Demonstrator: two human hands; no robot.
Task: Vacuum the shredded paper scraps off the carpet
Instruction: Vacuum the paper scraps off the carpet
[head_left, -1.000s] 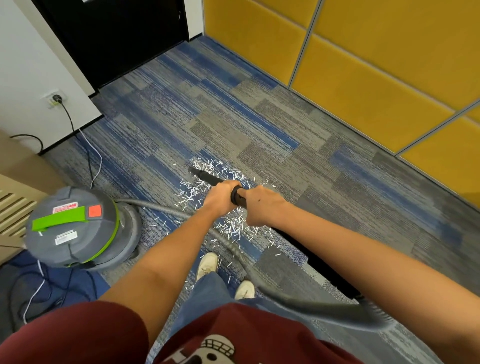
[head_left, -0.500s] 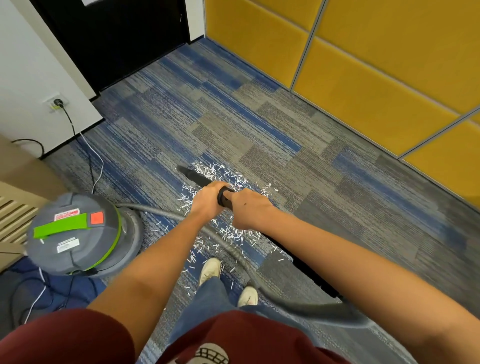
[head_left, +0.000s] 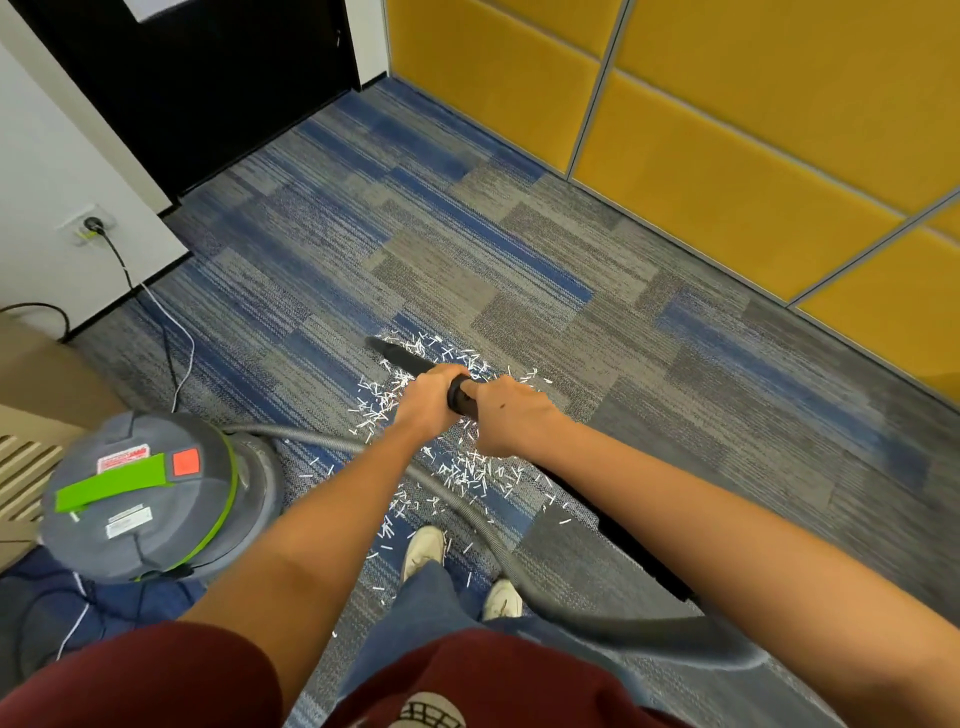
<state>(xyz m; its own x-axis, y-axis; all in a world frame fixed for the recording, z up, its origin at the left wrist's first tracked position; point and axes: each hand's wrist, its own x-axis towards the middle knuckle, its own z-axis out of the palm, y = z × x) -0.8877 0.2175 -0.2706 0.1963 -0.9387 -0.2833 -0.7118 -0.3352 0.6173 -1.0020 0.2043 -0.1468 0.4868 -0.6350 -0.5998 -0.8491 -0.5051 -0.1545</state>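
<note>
White shredded paper scraps (head_left: 470, 470) lie scattered on the grey and blue carpet (head_left: 545, 270) in front of my feet. A black vacuum wand (head_left: 400, 356) points away to the far left, its tip at the far edge of the scraps. My left hand (head_left: 423, 400) grips the wand just ahead of my right hand (head_left: 511, 415), which grips it too. A grey hose (head_left: 467, 512) runs from the wand's rear end across the scraps to the grey and green canister vacuum (head_left: 145, 493) on my left.
Yellow wall panels (head_left: 727, 156) run along the right. A black door (head_left: 208, 78) stands at the back. A power cord (head_left: 166, 338) leads from a wall socket (head_left: 91, 226) toward the canister. My two shoes (head_left: 423, 548) stand at the near edge of the scraps.
The wand tip has shifted slightly left along the far edge of the scrap pile, with both hands still on it. The canister has not moved.
</note>
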